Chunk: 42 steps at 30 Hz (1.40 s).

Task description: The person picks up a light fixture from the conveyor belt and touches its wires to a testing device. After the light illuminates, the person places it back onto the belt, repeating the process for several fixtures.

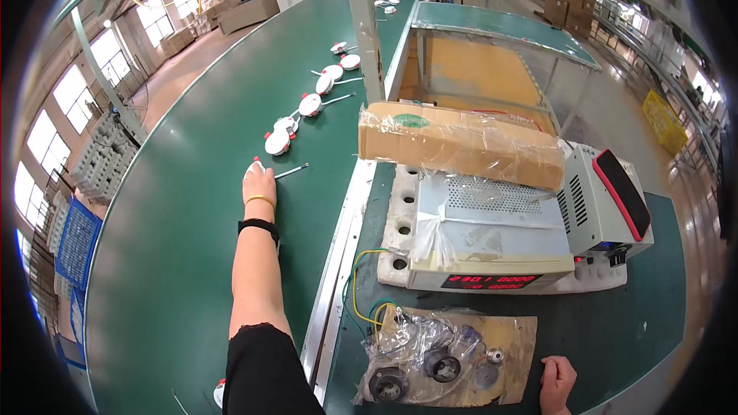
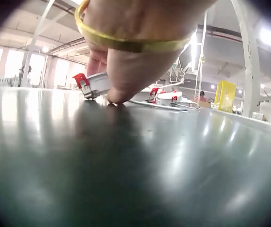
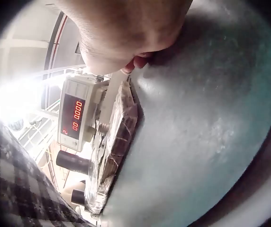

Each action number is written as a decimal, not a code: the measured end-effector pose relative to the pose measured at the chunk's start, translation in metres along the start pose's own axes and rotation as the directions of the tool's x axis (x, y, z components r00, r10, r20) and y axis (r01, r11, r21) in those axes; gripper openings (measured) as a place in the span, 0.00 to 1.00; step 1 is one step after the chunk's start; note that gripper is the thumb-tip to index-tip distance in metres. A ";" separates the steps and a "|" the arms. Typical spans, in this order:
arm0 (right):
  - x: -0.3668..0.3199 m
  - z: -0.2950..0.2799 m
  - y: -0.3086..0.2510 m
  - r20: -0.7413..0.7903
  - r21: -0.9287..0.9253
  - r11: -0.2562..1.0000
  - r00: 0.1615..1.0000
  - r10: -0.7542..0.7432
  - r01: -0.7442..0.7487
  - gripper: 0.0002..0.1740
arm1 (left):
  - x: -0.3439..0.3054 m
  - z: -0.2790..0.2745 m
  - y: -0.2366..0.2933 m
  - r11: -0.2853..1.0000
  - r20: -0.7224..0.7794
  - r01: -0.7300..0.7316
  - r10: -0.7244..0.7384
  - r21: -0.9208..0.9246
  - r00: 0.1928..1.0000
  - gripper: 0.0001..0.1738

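My left hand reaches out over the green belt and grips a round white lamp with red clips, mostly hidden under the hand in the head view. In the left wrist view the lamp tilts up from the belt between the thumb and fingers of the left hand. A white cable sticks out to its right. Just beyond lies another white lamp. My right hand rests on the green table with loosely curled fingers, holding nothing; in the right wrist view the hand covers the top.
More white lamps trail up the belt. A metal rail separates belt and table. On the table are a meter with red digits, a long cardboard box, a phone and a plastic-wrapped board with round parts.
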State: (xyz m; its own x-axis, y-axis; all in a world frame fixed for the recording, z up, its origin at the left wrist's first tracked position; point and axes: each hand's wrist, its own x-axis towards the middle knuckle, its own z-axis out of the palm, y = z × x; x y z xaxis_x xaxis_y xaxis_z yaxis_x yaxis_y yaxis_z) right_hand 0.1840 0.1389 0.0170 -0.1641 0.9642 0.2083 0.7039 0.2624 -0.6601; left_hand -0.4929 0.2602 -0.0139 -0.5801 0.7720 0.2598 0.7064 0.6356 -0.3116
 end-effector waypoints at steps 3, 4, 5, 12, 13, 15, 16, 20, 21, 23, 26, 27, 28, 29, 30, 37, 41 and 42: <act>-0.007 0.013 0.015 -0.032 0.146 0.978 0.987 0.157 -0.150 0.10 | -0.024 -0.007 -0.018 0.995 -0.180 -0.096 0.092 -0.011 0.979 0.06; -0.006 0.015 0.018 -0.102 0.098 0.995 0.994 0.045 -0.035 0.09 | -0.038 -0.016 -0.024 0.981 -0.250 -0.131 0.092 -0.142 0.964 0.04; -0.005 0.016 0.018 -0.127 0.091 0.995 0.990 0.055 -0.043 0.09 | -0.052 -0.031 -0.027 0.946 -0.322 -0.179 0.086 -0.271 0.943 0.03; 0.014 -0.012 -0.048 0.040 0.327 0.944 0.997 -0.061 0.045 0.08 | -0.224 -0.214 -0.018 0.171 0.073 0.047 0.150 -0.984 0.986 0.08; 0.018 -0.016 -0.066 0.062 0.272 0.944 0.976 -0.211 0.186 0.10 | -0.252 -0.231 -0.005 0.085 0.002 -0.019 0.242 -0.996 0.970 0.09; 0.021 -0.011 -0.100 0.082 0.451 0.851 0.937 -0.339 0.268 0.12 | -0.306 -0.253 0.025 0.033 -0.106 -0.139 0.480 -0.990 0.871 0.09; 0.019 -0.012 -0.118 0.172 0.576 0.803 0.938 -0.302 0.153 0.13 | -0.330 -0.261 0.047 -0.062 -0.123 -0.107 0.551 -0.992 0.826 0.10; -0.009 -0.016 -0.142 0.286 0.722 0.692 0.915 -0.284 -0.011 0.13 | -0.398 -0.278 0.103 0.021 0.128 0.174 0.761 -0.985 0.636 0.08; -0.013 -0.016 -0.134 0.285 0.717 0.697 0.917 -0.277 -0.013 0.13 | -0.409 -0.272 0.113 -0.049 0.059 0.142 0.741 -0.989 0.669 0.08; -0.021 -0.011 -0.118 -0.045 0.259 0.689 0.721 -0.691 0.677 0.09 | -0.427 -0.260 0.131 -0.148 0.014 0.210 0.785 -0.966 0.619 0.08; -0.037 -0.020 -0.112 -0.021 0.373 0.762 0.826 -0.563 0.529 0.06 | -0.438 -0.269 0.133 -0.085 -0.072 -0.008 0.791 -0.996 0.608 0.10; -0.040 -0.022 -0.107 0.067 0.433 0.829 0.905 -0.420 0.353 0.06 | -0.437 -0.278 0.134 -0.074 -0.140 -0.138 0.809 -0.988 0.572 0.11; -0.044 -0.027 -0.105 0.065 0.431 0.832 0.908 -0.414 0.349 0.06 | -0.432 -0.285 0.128 -0.048 -0.190 -0.244 0.776 -0.969 0.601 0.13; -0.046 -0.032 -0.104 0.135 0.538 0.819 0.938 -0.319 0.201 0.06 | -0.427 -0.286 0.129 -0.103 -0.280 -0.293 0.691 -0.951 0.666 0.13; -0.048 -0.035 -0.103 0.218 0.626 0.778 0.948 -0.230 0.045 0.06 | -0.424 -0.292 0.130 -0.105 -0.267 -0.256 0.595 -0.961 0.758 0.13; -0.061 -0.037 -0.098 0.230 0.599 0.796 0.935 -0.270 0.082 0.06 | -0.419 -0.304 0.147 -0.181 -0.230 -0.170 0.402 -0.969 0.886 0.12; -0.068 -0.039 -0.100 0.134 0.626 0.772 0.960 -0.246 0.111 0.06 | -0.428 -0.292 0.160 -0.402 -0.046 0.154 0.447 -0.903 0.893 0.06; -0.066 -0.040 -0.102 0.091 0.653 0.749 0.971 -0.223 0.111 0.06 | -0.433 -0.288 0.165 -0.428 -0.071 0.142 0.444 -0.893 0.893 0.06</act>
State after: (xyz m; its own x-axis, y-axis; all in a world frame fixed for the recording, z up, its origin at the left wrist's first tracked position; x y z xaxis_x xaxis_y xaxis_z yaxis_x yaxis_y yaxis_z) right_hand 0.1504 0.0465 0.0993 -0.3791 0.8808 0.2836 0.0583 0.3286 -0.9427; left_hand -0.0082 0.0296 0.0858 -0.1760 0.9715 0.1587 -0.0226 -0.1651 0.9860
